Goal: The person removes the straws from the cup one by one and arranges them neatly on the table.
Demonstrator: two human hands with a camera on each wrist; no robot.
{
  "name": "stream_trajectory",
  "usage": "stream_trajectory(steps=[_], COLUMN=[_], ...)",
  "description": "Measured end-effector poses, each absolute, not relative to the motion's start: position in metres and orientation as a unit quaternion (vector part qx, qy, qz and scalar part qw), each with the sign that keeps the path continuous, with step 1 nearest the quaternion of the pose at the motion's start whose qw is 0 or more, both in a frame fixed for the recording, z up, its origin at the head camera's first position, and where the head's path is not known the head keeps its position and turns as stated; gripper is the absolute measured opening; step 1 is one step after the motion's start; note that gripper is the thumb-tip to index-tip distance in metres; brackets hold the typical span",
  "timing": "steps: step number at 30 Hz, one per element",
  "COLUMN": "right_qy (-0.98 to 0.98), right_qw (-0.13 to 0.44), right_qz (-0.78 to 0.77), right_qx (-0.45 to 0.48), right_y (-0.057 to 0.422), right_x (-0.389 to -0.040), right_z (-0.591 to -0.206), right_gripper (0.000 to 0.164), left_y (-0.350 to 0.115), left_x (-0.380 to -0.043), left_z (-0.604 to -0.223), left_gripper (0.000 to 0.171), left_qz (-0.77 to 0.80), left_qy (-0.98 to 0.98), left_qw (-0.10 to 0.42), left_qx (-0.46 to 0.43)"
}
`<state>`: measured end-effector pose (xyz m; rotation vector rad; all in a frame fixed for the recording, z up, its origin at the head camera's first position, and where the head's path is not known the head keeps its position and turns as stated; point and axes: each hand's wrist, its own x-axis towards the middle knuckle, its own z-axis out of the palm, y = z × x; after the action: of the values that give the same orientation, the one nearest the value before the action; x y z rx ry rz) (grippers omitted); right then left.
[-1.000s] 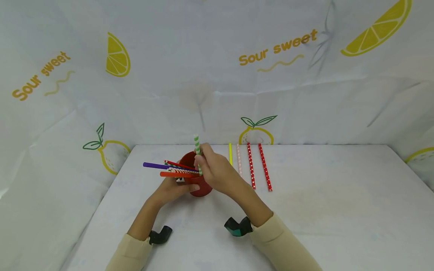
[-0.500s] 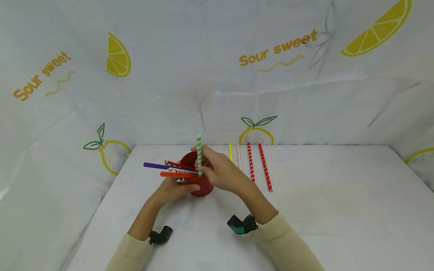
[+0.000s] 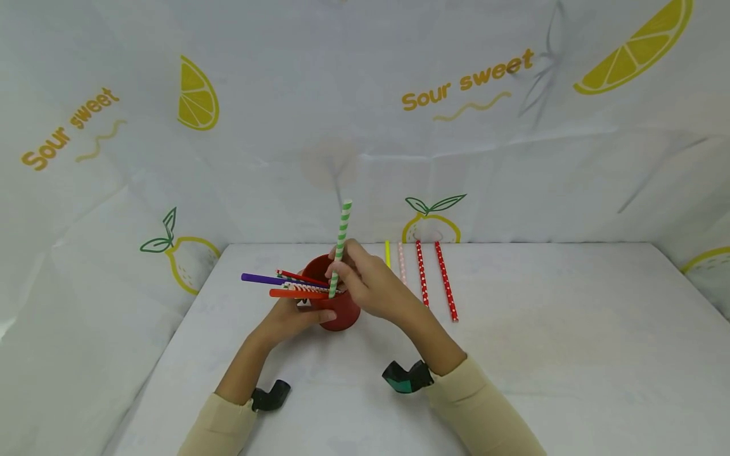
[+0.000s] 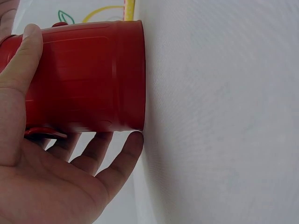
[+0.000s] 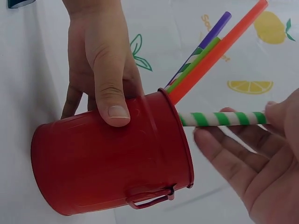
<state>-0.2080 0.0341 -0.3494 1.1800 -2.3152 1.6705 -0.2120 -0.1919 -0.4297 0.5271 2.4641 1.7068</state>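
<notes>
The right hand pinches a green-striped straw between thumb and fingers, its lower end at the mouth of a red bucket; I cannot tell whether that end is inside. The left hand grips the bucket's left side, thumb on the near wall, fingers behind. The step in hand looks to be handling this one straw at the mouth; the next move seems to call for a light pinch, the straw lined up with the opening, and a steady bucket. A purple straw, an orange straw and others lean out leftward. The bucket stands on a white desk, left of centre. To its right, a yellow straw, a pale pink straw and two red dotted straws lie side by side towards the far edge. Beyond hangs a creased white backdrop with lemon drawings and "Sour sweet" lettering.
</notes>
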Motion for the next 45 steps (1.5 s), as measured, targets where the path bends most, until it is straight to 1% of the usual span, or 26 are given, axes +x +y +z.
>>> stream_trajectory(steps=[3,8,12,17,24,42,45], right_qy=[-0.726,-0.698,-0.694,-0.709,-0.724,-0.771,-0.775], right_qw=[0.030,0.050,0.069,0.098,0.103,0.154,0.154], right_qz=[0.575,0.615,0.624,0.607,0.604,0.573,0.572], right_qx=[0.377,0.363,0.353,0.345,0.318,0.233,0.221], right_y=[0.033,0.036,0.041,0.052,0.070,0.123,0.131], right_x=[-0.208,-0.205,-0.207,-0.211,-0.215,-0.229,-0.231], right_z=[-0.348,-0.342,-0.339,-0.336,-0.330,-0.323,-0.324], right_gripper=[0.018,0.017,0.016,0.020,0.027,0.031,0.031], left_y=[-0.190,-0.184,-0.183,-0.181,-0.181,-0.183,-0.182], left_x=[-0.208,-0.197,-0.194,-0.194,-0.194,-0.196,-0.195], left_z=[-0.422,-0.400,-0.395,-0.394,-0.396,-0.400,-0.399], left_gripper=[0.073,0.071,0.071,0.072,0.073,0.073,0.074], left_qz=[0.563,0.558,0.548,0.544,0.550,0.564,0.564], left_qy=[0.807,0.811,0.818,0.822,0.817,0.806,0.805], left_qw=[0.057,0.073,0.073,0.070,0.066,0.064,0.063], left_qx=[0.172,0.161,0.157,0.155,0.159,0.166,0.170])
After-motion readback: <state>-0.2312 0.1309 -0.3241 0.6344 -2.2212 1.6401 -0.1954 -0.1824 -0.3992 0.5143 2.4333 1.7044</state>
